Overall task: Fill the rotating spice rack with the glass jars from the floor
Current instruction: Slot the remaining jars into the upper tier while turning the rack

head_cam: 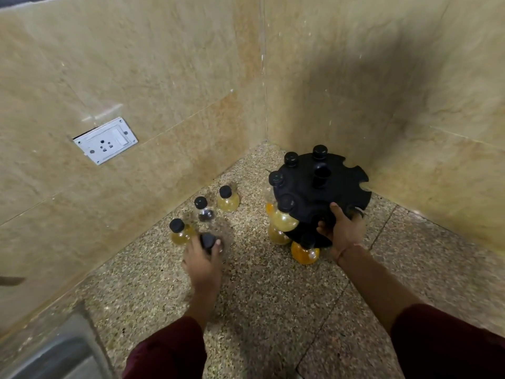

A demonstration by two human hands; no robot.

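Note:
The black rotating spice rack [328, 187] stands in the corner of the speckled floor, with several black-capped glass jars hanging in its slots, some holding yellow or orange contents [284, 220]. My right hand [343, 228] grips the rack's near rim. My left hand [203, 258] curls round a black-capped jar [209, 240] on the floor. Three more jars stand nearby: a yellow one [179, 232] just left of my hand, a clear one with dark contents [203, 209], and a yellow one [228, 199] further back.
Beige tiled walls meet in a corner right behind the rack. A white wall socket [105, 140] sits low on the left wall. A steel surface [54, 354] shows at the bottom left. Bare speckled floor [273, 296] lies between my arms.

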